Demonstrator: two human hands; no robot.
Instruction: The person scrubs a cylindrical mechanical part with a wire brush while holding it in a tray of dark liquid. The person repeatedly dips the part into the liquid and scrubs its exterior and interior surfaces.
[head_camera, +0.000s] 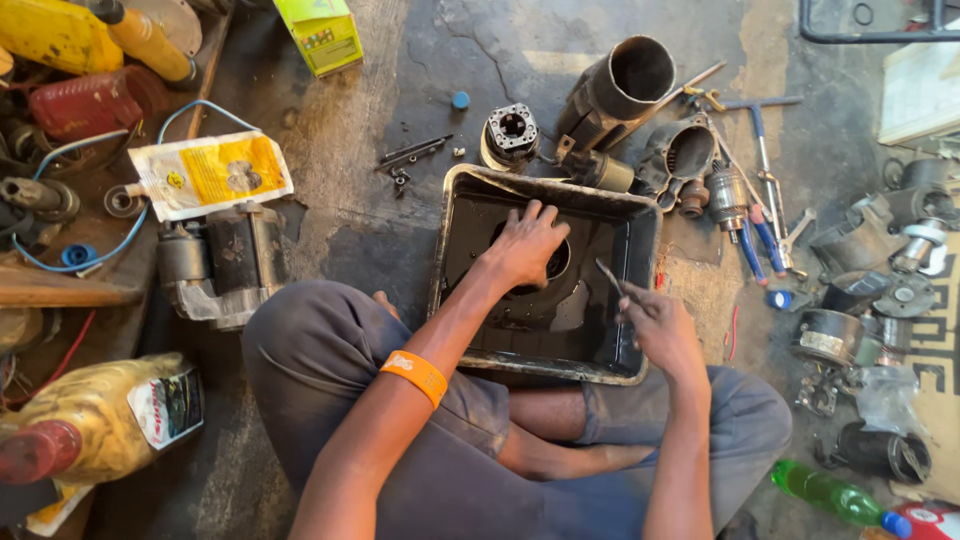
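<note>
I sit cross-legged on the floor with a black oily metal tray (640, 222) in front of my knees. My left hand (526, 246) rests palm down on a round dark part (557, 262) that lies in the tray's oily bottom. An orange wristband (415, 374) circles that forearm. My right hand (661, 325) hovers over the tray's right side and grips a thin dark tool (610, 277), its tip pointing up and to the left. Whether that tip touches the round part I cannot tell.
Beyond the tray lie cylindrical housings (618, 88), a gear-faced part (510, 132), screwdrivers (762, 238) and bolts (412, 153). A starter motor (222, 262) and a yellow pouch (210, 174) sit at left. Motor parts (860, 300) crowd the right; bottles (100, 420) (838, 494) stand near my knees.
</note>
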